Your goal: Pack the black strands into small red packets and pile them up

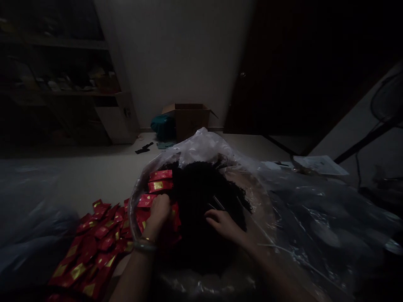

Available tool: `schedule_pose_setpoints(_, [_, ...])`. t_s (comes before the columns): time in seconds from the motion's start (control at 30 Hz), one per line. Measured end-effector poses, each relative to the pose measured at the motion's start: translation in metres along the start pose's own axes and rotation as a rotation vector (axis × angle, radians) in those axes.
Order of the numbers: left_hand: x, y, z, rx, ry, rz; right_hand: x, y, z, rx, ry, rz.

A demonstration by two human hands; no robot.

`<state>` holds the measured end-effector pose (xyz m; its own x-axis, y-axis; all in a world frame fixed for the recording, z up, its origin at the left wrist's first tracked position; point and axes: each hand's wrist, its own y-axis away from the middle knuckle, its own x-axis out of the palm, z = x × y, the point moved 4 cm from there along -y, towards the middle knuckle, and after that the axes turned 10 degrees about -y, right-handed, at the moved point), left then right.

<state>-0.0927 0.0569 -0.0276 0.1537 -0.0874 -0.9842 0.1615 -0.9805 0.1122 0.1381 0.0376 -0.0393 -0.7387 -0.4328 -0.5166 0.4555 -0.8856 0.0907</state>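
A wide, round container lined with a clear plastic bag holds a heap of very dark, crumbly loose material that looks like dried leaves. Red packets with gold labels lie along its left side. My left hand, a bracelet on its wrist, is over these packets with curled fingers; what it grips is hidden. My right hand is low over the dark heap, its fingers bent together. At its fingertips gleams a thin metal tool, seemingly held; its full shape is lost in the dark.
A pile of red packets lies left of the container. Clear plastic sheeting spreads to the right. An open cardboard box and a teal bag are by the wall, with shelves at left. The room is dim.
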Motion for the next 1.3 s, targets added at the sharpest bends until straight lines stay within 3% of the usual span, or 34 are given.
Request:
schedule_pose_setpoints(0.23, [-0.016,0.0,0.006,-0.065,0.07,-0.066,-0.018,-0.007,-0.015,0.057,0.242,-0.137])
schedule_pose_setpoints(0.33, [-0.026,-0.001,0.008,-0.009,0.237,-0.191,-0.023,-0.008,-0.019,0.048,0.264,-0.197])
schedule_pose_setpoints(0.43, [-0.031,0.003,0.001,0.135,0.609,-0.355,-0.026,-0.006,-0.011,-0.111,0.169,-0.368])
schedule_pose_setpoints(0.57, [-0.021,0.016,-0.032,0.323,0.872,-0.274,-0.02,-0.002,0.011,-0.432,0.024,-0.578])
schedule_pose_setpoints(0.7, [-0.012,0.031,-0.06,0.386,0.93,-0.239,-0.006,-0.003,0.02,-0.599,0.102,-0.573])
schedule_pose_setpoints(0.93, [-0.008,0.033,-0.062,0.318,0.951,-0.285,-0.011,0.004,0.023,-0.598,0.145,-0.718])
schedule_pose_setpoints(1.13, [-0.005,0.032,-0.064,0.279,0.949,-0.305,-0.009,0.006,0.028,-0.677,0.197,-0.694])
schedule_pose_setpoints(1.3, [-0.007,0.035,-0.067,0.322,0.922,-0.299,-0.013,0.005,0.026,-0.512,0.184,-0.695])
